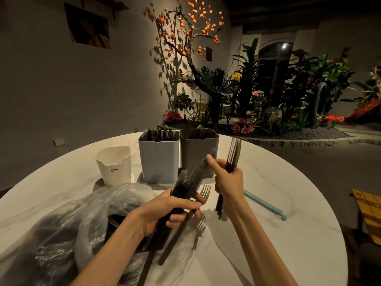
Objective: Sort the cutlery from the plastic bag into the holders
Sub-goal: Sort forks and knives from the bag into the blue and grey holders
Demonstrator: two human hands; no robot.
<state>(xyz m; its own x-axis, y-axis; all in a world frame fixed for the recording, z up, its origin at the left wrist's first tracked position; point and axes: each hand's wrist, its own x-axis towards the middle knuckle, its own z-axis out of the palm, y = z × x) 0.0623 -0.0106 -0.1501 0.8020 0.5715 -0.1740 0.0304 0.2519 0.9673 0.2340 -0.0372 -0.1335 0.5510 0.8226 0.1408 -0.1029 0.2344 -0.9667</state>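
Note:
My left hand [171, 211] grips a mixed bundle of black plastic cutlery [185, 188] above the clear plastic bag [68, 228], which lies at the lower left with more dark cutlery inside. My right hand [227, 180] holds a few black forks [233, 153] upright, tines up, and its thumb and forefinger touch the top of a piece in the left bundle. Behind the hands stand three holders: a white one [114, 166], a pale blue one [158, 159] with black cutlery in it, and a grey one [196, 149] with a few pieces.
The round white marble table [278, 203] carries a teal straw [263, 203] to the right of my right arm. A chair with a yellow checked cushion [369, 215] stands at the table's right edge. Plants and flowers fill the background.

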